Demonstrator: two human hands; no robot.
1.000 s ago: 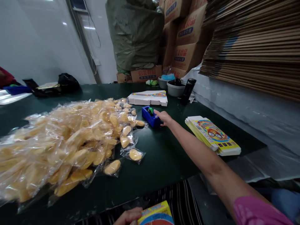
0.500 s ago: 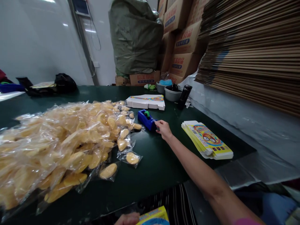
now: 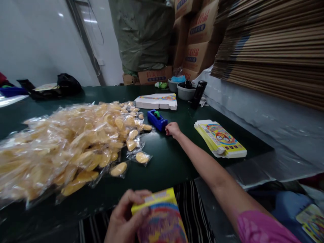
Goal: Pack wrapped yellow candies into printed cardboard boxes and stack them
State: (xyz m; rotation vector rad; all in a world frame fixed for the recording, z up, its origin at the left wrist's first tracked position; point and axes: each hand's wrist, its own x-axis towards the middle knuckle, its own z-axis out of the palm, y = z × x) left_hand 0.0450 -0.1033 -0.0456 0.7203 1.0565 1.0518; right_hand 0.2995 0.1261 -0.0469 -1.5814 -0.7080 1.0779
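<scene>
left grip clasping yellow box, risen further into view, right grip closed beside tape dispenser

We faced a pale wall streaked with light glints, a slanting post against it, a dark green table before us, stacked cartons behind, flattened cardboard piled above plastic sheeting on our right.

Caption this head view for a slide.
Left hand holds a yellow printed cardboard box; right hand at a blue plastic tape dispenser, beside heaped clear-bagged yellowish pieces on a dark-green table.
</scene>
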